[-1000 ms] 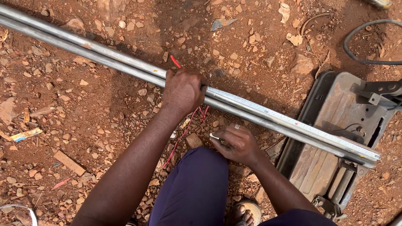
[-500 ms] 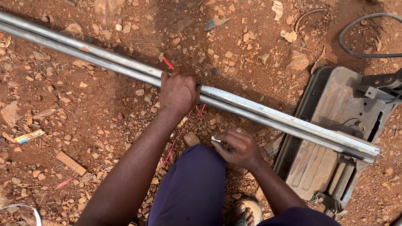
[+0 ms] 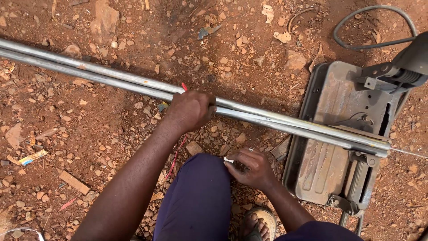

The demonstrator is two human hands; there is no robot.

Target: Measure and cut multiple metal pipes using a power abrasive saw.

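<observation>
Two long grey metal tubes (image 3: pixel 111 80) lie side by side across the red gravel ground, their right ends resting on the base of a cut-off saw (image 3: pixel 330 147). My left hand (image 3: pixel 191 109) presses down on the tubes near their middle. My right hand (image 3: pixel 252 167) is lower, beside my knee in dark blue trousers (image 3: pixel 196 196). It pinches a small white piece of chalk (image 3: pixel 228 159) between its fingertips, apart from the tubes.
A black cable (image 3: pixel 370 27) loops on the ground at the upper right above the saw's dark arm (image 3: pixel 401 67). Stones, wood scraps (image 3: pixel 73 182) and a thin red strip (image 3: pixel 176 154) litter the dirt. My sandalled foot (image 3: pixel 258 223) shows at the bottom.
The view has shifted slightly. My right hand has curled a little lower beside the knee with the chalk. My left hand stays on the tubes.
</observation>
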